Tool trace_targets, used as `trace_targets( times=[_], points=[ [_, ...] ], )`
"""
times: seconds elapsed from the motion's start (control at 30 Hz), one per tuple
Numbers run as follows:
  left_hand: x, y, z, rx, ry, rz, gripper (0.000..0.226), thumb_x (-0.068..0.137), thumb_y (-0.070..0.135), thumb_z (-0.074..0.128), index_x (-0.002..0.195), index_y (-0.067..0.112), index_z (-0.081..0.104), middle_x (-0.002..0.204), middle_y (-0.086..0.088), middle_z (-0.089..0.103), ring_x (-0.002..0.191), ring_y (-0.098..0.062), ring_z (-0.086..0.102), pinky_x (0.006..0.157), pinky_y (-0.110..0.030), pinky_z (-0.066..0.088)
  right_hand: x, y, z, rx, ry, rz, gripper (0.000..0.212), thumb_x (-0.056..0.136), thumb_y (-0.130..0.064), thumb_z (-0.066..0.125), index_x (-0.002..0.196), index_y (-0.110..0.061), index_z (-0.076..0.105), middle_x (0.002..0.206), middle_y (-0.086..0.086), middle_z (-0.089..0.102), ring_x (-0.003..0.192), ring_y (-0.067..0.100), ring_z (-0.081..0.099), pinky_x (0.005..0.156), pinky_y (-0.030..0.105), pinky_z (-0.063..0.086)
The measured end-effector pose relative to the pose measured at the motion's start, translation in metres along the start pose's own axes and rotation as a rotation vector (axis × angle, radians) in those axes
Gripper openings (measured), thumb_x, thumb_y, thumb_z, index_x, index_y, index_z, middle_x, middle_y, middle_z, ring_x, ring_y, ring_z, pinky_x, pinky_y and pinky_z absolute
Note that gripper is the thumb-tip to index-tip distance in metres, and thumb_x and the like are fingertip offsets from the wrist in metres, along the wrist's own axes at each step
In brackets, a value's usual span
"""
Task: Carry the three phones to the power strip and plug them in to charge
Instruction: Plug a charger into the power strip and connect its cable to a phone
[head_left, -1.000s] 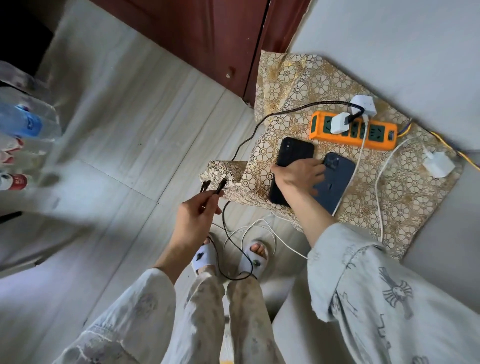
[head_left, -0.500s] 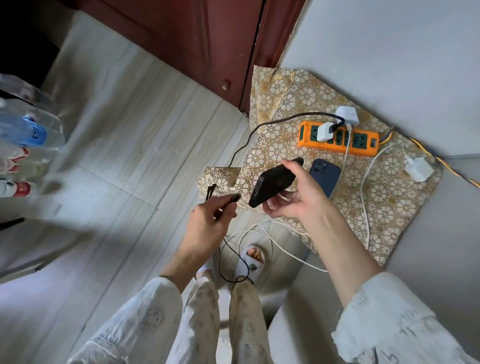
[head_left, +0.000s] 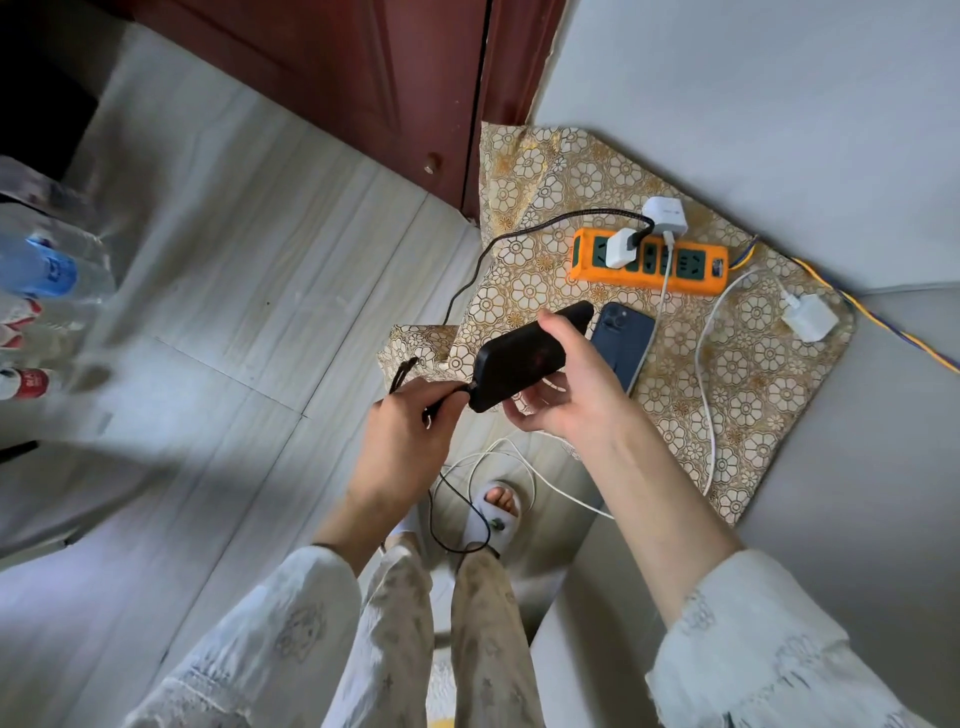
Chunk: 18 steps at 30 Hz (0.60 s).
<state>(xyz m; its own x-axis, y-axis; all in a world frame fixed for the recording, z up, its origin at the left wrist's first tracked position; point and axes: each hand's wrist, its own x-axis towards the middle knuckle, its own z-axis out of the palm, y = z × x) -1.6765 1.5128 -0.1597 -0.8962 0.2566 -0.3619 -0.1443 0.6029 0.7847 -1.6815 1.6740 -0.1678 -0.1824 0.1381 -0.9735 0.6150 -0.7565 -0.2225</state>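
Note:
My right hand (head_left: 571, 384) holds a black phone (head_left: 524, 358) tilted in the air over the edge of the gold flowered cloth (head_left: 753, 379). My left hand (head_left: 405, 441) pinches the black cable's plug (head_left: 457, 392) against the phone's lower end. A dark blue phone (head_left: 623, 338) lies face down on the cloth, partly behind my right hand. Farther back on the cloth sits the orange power strip (head_left: 649, 262) with two white chargers (head_left: 621, 249) plugged in. No third phone is in view.
A loose white charger (head_left: 810, 314) with its white cable lies on the cloth at the right. White and black cables loop over the floor by my slippered foot (head_left: 498, 512). A dark red door (head_left: 363, 78) stands behind. Bottles (head_left: 41, 270) stand at the far left.
My right hand picked the black phone up off the cloth and tilted it toward my left hand. My left hand brought the black cable's plug up to the phone's end.

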Motion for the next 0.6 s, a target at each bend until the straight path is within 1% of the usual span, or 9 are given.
trace_targets(
  times=[0.07,0.13,0.2,0.27,0.4,0.5,0.6],
  points=[
    [-0.001,0.0,0.001,0.057,0.028,0.027,0.014,0.085,0.01,0.059,0.09,0.007,0.072,0.077,-0.003,0.066,0.064,-0.02,0.056,0.058,-0.019,0.036,0.0,0.001,0.001,-0.023,0.02,-0.031,0.032,0.066,-0.035,0.077,0.082,-0.016,0.057,0.081,0.007,0.061,0.082,0.021,0.059,0.074,0.044,0.051],
    [-0.001,0.0,0.002,0.105,0.055,0.046,0.013,0.085,0.01,0.06,0.089,0.007,0.072,0.079,-0.008,0.069,0.067,-0.026,0.059,0.059,-0.022,0.038,0.0,0.003,0.003,-0.039,0.033,-0.058,0.031,0.066,-0.035,0.077,0.082,-0.017,0.058,0.082,0.005,0.063,0.083,0.018,0.06,0.074,0.042,0.052],
    [0.0,0.001,0.003,0.152,0.064,0.061,0.013,0.085,0.011,0.06,0.088,0.007,0.072,0.078,-0.01,0.069,0.067,-0.03,0.06,0.062,-0.03,0.042,0.0,0.004,0.006,-0.059,0.046,-0.078,0.031,0.066,-0.037,0.076,0.084,-0.019,0.058,0.086,0.005,0.064,0.084,0.017,0.06,0.069,0.037,0.052],
    [0.0,0.002,0.003,0.197,0.07,0.064,0.014,0.085,0.012,0.059,0.085,0.006,0.072,0.073,-0.012,0.066,0.065,-0.034,0.058,0.059,-0.033,0.043,-0.001,0.005,0.008,-0.085,0.063,-0.093,0.035,0.066,-0.038,0.076,0.087,-0.019,0.057,0.092,0.005,0.064,0.086,0.017,0.06,0.063,0.033,0.052],
    [0.001,0.004,0.004,0.228,0.08,0.05,0.015,0.085,0.013,0.059,0.083,0.006,0.072,0.072,-0.013,0.067,0.066,-0.037,0.057,0.06,-0.038,0.045,-0.003,0.007,0.012,-0.109,0.086,-0.1,0.038,0.067,-0.04,0.076,0.09,-0.017,0.056,0.097,0.006,0.063,0.088,0.017,0.058,0.057,0.03,0.05],
    [0.001,0.003,0.004,0.233,0.085,0.039,0.015,0.085,0.013,0.058,0.081,0.006,0.071,0.071,-0.013,0.068,0.066,-0.038,0.056,0.059,-0.037,0.043,-0.004,0.01,0.013,-0.1,0.098,-0.08,0.041,0.066,-0.042,0.076,0.09,-0.016,0.057,0.095,0.006,0.062,0.085,0.016,0.057,0.055,0.03,0.049],
    [0.001,0.001,0.006,0.254,0.08,0.024,0.015,0.085,0.014,0.058,0.083,0.008,0.072,0.07,-0.013,0.066,0.066,-0.038,0.055,0.059,-0.036,0.041,-0.003,0.014,0.014,-0.104,0.12,-0.06,0.048,0.066,-0.043,0.076,0.098,-0.013,0.058,0.092,0.006,0.06,0.083,0.016,0.056,0.055,0.03,0.05]
  ],
)
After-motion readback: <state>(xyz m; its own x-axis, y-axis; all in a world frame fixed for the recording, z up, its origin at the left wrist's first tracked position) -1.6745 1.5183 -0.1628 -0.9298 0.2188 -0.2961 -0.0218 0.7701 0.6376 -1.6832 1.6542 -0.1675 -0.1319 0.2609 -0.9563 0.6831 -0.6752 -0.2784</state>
